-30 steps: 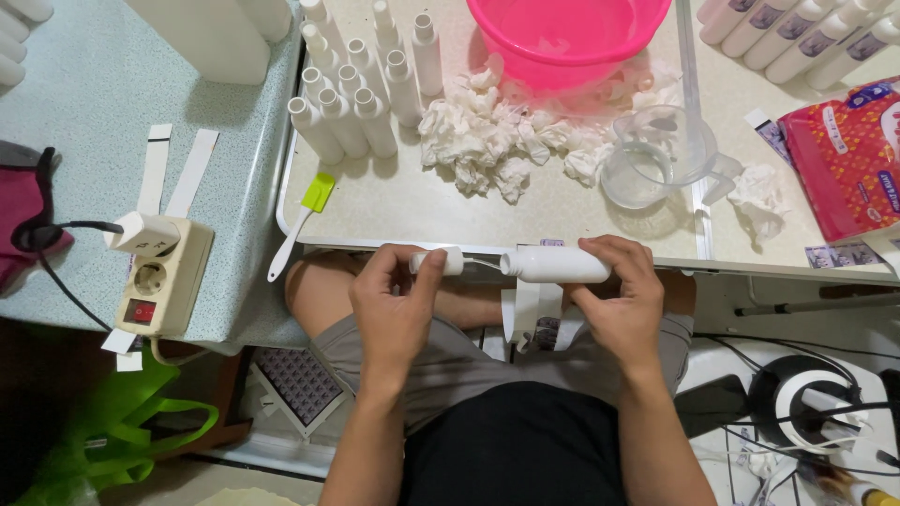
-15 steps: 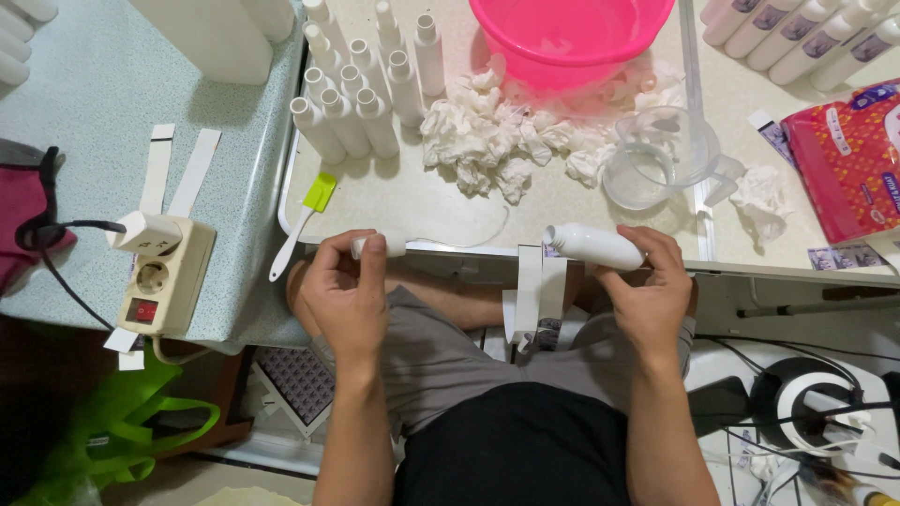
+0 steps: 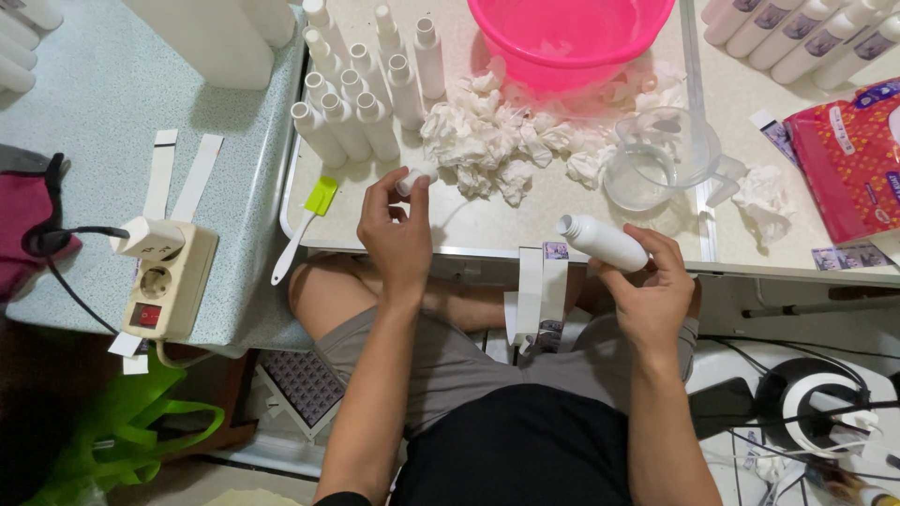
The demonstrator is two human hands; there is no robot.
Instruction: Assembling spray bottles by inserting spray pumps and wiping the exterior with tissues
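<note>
Two hands apart: left hand point(image 3: 398, 234) fingers pinch a white cap point(image 3: 411, 178), right hand point(image 3: 652, 290) grips white bottle point(image 3: 603, 243)

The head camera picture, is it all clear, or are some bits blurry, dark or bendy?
Head view: mostly sharp and evenly lit; the left hand with its small white cap and the right hand holding the white bottle look crisp. The lower left corner under the table is dark. Table edges bend slightly from the wide lens.

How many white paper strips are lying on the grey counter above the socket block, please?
2: one strip on the left and another strip beside it. White scraps below the socket block may be more.
</note>
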